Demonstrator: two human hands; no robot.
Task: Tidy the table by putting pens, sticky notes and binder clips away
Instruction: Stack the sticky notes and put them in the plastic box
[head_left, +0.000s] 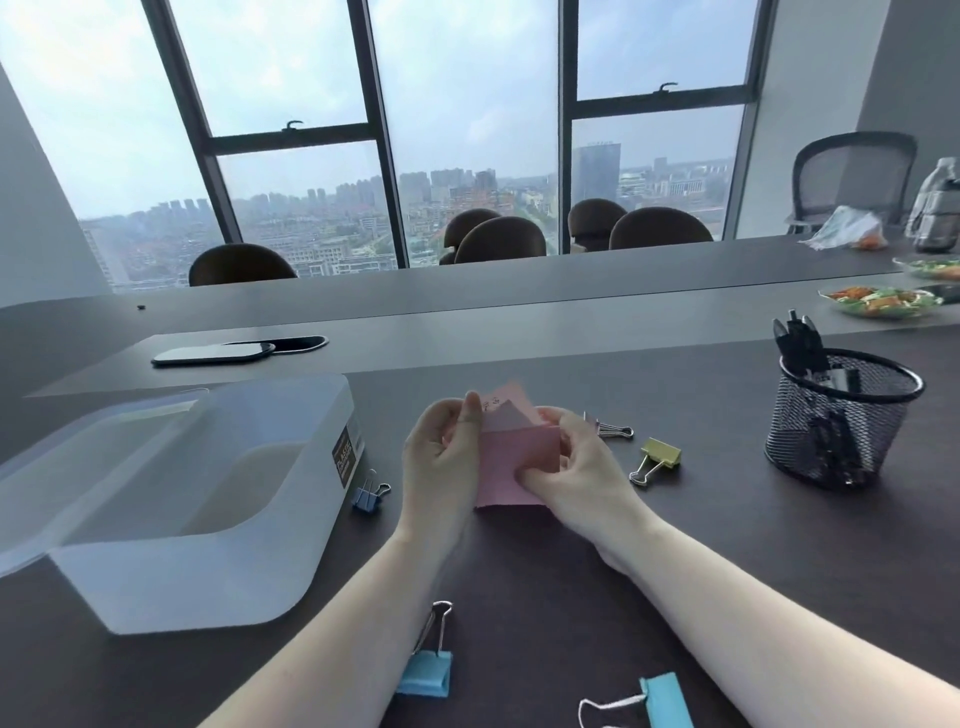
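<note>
Both my hands hold a small bunch of pink sticky notes above the dark table. My left hand pinches their left edge with the thumb up. My right hand grips their right side. Binder clips lie around: a dark blue one by the box, a yellow one, a small one behind my right hand, and two light blue ones near the front edge. Black pens stand in a black mesh cup at the right.
An open translucent plastic box sits at the left. A dark phone lies further back. Plates of food, a bag and a bottle stand at the far right. Chairs line the table's far side.
</note>
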